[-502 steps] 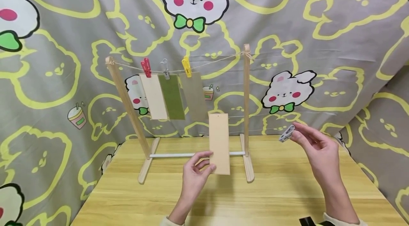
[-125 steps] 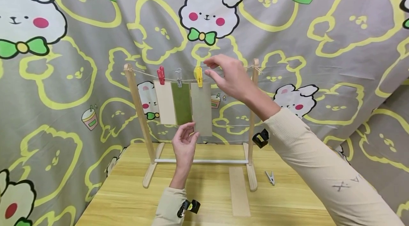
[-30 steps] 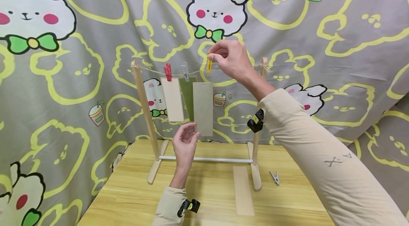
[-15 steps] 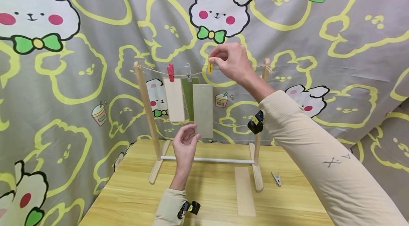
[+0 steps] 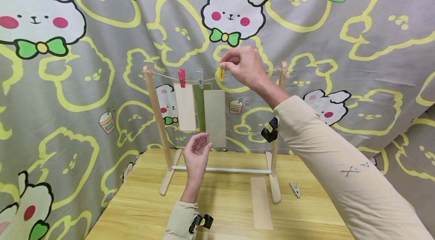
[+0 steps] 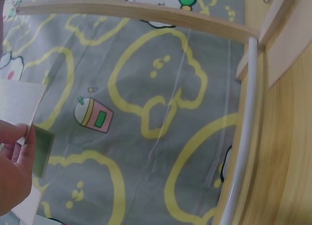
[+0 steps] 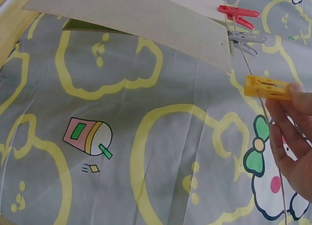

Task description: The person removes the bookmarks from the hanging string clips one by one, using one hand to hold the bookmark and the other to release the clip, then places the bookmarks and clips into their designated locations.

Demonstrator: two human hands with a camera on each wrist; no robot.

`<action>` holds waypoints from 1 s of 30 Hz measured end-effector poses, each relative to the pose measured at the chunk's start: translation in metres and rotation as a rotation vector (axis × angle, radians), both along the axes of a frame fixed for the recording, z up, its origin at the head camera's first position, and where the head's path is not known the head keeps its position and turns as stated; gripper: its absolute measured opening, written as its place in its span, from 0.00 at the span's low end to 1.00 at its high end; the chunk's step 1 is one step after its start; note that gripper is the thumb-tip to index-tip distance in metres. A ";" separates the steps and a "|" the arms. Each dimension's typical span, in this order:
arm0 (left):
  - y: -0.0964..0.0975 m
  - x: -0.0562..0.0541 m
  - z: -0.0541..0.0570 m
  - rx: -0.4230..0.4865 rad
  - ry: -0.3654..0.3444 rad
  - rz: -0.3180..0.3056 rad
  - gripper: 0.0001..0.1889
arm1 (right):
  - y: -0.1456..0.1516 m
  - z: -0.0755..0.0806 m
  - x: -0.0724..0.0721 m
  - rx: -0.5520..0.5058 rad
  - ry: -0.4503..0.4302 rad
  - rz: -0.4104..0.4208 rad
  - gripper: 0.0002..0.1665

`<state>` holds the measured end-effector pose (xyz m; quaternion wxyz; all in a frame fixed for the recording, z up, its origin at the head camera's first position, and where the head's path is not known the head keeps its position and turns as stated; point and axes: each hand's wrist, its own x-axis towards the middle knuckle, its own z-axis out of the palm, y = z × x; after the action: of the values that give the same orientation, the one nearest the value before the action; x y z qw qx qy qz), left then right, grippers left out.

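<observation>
My left hand (image 5: pixel 197 153) pinches the lower left edge of a grey card (image 5: pixel 215 117), which stands upright with its top edge below the string (image 5: pixel 210 79). In the right wrist view, my right hand (image 7: pixel 295 132) pinches a yellow clothespin (image 7: pixel 268 87) at the string; I cannot tell whether it clamps the string. The clothespin and the grey card are apart. Left of them, a red clothespin (image 5: pixel 181 77) holds a cream card (image 5: pixel 185 108) on the string, and a clear grey clothespin (image 5: pixel 201 78) holds a green card (image 5: pixel 200 106), partly hidden by the grey card.
A wooden stand with a left post (image 5: pixel 157 119) and right post (image 5: pixel 274 149) carries the string; a white rod (image 5: pixel 224 170) joins its feet. On the table (image 5: pixel 136 210) lie a tan card (image 5: pixel 261 204) and a grey clothespin (image 5: pixel 295 190). A patterned curtain (image 5: pixel 299 21) hangs behind.
The tan card and grey clothespin, earlier in my hands, now lie on the table. The yellow clothespin has come off the grey card into my right hand, and dips slightly in the last half second.
</observation>
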<state>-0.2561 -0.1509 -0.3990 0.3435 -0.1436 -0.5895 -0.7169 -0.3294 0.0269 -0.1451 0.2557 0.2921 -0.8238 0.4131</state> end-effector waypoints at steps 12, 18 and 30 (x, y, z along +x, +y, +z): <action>0.002 -0.002 -0.002 0.011 -0.007 -0.008 0.18 | 0.000 -0.001 -0.003 -0.092 0.054 0.033 0.05; 0.002 -0.001 -0.003 0.016 -0.003 -0.006 0.19 | -0.002 -0.003 -0.003 -0.098 0.030 0.049 0.06; 0.001 0.000 -0.005 0.016 0.012 -0.006 0.19 | 0.004 -0.004 0.000 -0.167 -0.025 0.101 0.07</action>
<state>-0.2563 -0.1496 -0.4038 0.3461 -0.1468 -0.5811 -0.7218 -0.3297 0.0312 -0.1494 0.2478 0.3060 -0.7737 0.4964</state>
